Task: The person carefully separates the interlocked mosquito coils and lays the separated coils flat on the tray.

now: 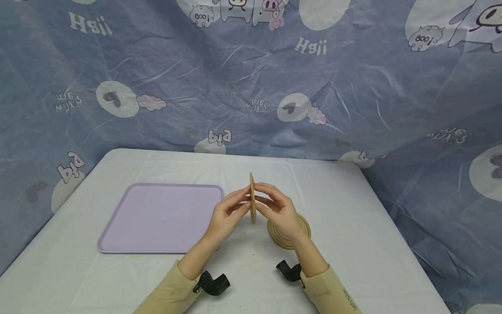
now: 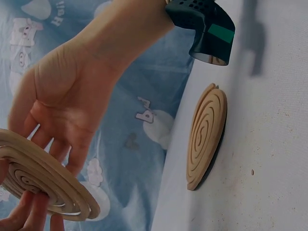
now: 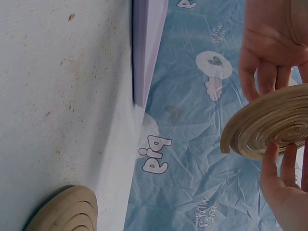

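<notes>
A thin tan spiral disc point(image 1: 252, 213) is held up on edge between both hands above the table. The left hand point(image 1: 223, 218) holds it from the left, thumb and fingertips against that face. From the other side, the right hand point(image 1: 283, 216) grips it with bent fingers. Coiled rings with narrow gaps show on the disc point(image 2: 72, 192) in the left wrist view. A second tan spiral disc point(image 1: 303, 226) lies flat on the table, partly covered by the right hand and wrist in the head view.
A light purple tray point(image 1: 157, 218) lies on the left of the white-covered table point(image 1: 353, 226). Small brown crumbs point(image 3: 72, 103) are scattered on the cloth. A blue printed curtain point(image 1: 235, 78) hangs behind the table and along its right. Each wrist carries a black camera mount point(image 1: 213, 284).
</notes>
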A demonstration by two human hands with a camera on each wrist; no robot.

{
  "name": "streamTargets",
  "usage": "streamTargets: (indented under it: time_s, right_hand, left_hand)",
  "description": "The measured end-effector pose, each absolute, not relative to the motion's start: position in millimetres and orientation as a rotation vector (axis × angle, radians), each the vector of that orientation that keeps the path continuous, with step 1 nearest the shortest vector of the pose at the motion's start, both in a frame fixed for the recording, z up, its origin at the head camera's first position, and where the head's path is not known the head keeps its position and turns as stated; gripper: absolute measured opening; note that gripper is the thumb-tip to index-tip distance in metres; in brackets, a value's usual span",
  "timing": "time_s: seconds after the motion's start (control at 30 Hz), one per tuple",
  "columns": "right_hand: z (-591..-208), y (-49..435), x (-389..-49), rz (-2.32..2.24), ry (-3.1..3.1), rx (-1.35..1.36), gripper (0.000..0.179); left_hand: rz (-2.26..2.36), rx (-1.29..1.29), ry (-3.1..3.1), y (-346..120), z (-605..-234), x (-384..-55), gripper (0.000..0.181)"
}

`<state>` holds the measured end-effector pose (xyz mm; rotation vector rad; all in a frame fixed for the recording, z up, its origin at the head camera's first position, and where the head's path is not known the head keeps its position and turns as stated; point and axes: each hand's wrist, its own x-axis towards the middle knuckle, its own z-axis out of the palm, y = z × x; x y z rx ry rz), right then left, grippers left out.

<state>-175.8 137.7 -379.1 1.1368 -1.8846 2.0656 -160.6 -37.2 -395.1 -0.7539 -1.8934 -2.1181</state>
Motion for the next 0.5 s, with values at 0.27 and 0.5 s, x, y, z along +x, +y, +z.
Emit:
streamTargets:
  time_s: [0.27,0.5]
  right_hand:
    - [-384.5,137.9,-178.9,2.101,-1.921,1.108,0.043]
    - [-384.4,136.0,-178.0,2.196,-1.915,1.061,0.045]
  left_hand:
    - [-2.097,-0.709,-1.938,-38.6,-396.0,-161.3,0.039]
    - [-2.168,-0.598,-1.939,-38.7,-395.2,-161.4,0.032]
